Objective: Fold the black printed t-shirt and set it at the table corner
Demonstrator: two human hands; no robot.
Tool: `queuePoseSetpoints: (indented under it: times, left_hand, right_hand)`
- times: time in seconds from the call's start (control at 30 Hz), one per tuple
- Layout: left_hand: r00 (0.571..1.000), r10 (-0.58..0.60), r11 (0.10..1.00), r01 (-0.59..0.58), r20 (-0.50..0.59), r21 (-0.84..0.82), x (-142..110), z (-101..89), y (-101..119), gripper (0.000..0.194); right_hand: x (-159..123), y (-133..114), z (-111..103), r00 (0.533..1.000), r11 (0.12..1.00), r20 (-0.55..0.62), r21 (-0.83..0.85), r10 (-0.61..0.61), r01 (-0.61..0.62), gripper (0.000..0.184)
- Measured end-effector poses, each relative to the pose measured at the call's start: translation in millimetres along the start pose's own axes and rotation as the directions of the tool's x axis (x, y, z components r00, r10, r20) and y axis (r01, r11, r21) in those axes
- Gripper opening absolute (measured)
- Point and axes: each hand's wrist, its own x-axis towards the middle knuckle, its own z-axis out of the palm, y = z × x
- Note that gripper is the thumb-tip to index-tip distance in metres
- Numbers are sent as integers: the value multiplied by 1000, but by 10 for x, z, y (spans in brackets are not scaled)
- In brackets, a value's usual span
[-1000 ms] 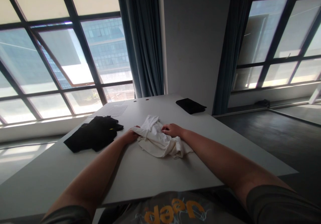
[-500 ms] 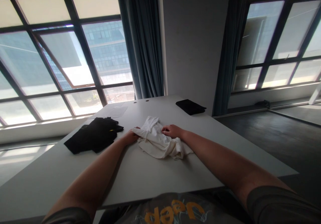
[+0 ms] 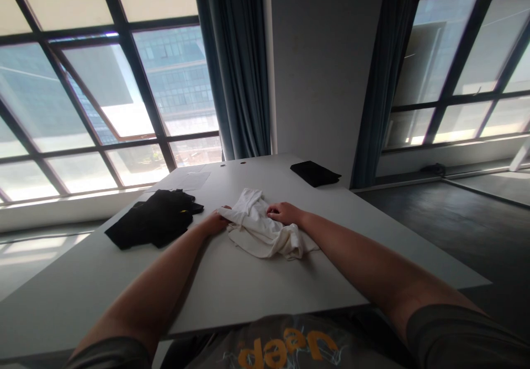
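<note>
A crumpled white garment [image 3: 265,231] lies in the middle of the table, its folds bunched at the near right. At its left edge my left hand [image 3: 216,221] is closed, with a flap of the cloth over the fingertips. My right hand [image 3: 285,213] rests on the right side of the garment, fingers curled and closed on the fabric. Some fingertips of both hands are hidden by cloth or by the hands themselves.
A loose heap of black clothing [image 3: 153,219] lies on the white table [image 3: 256,297] to the left. Toward the far right edge sits a folded black cloth [image 3: 315,173]. A thin clear sheet [image 3: 192,180] is at the far left. A pillar [image 3: 314,65] stands beyond the table.
</note>
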Motion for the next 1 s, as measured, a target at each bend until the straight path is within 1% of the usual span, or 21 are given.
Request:
queuePoseSetpoints:
  times: [0.2, 0.47, 0.73, 1.0]
  left_hand:
    - [1000, 3, 1000, -3, 8, 11, 5, -9, 26, 18]
    - [1000, -27, 999, 27, 2, 26, 19, 7, 61, 13]
    - [999, -40, 999, 40, -1, 26, 29, 20, -46, 15]
    - [1000, -19, 999, 19, -19, 27, 40, 28, -119, 20]
  right_hand:
    - [-9, -10, -10, 1000, 1000, 1, -3, -4, 4, 43]
    - [-28, -34, -22, 1000, 1000, 15, 9, 11, -11, 42]
    - [-50, -64, -50, 1000, 1000, 27, 8, 15, -15, 42]
    - [-43, -50, -34, 1000, 1000, 14, 24, 8, -9, 42]
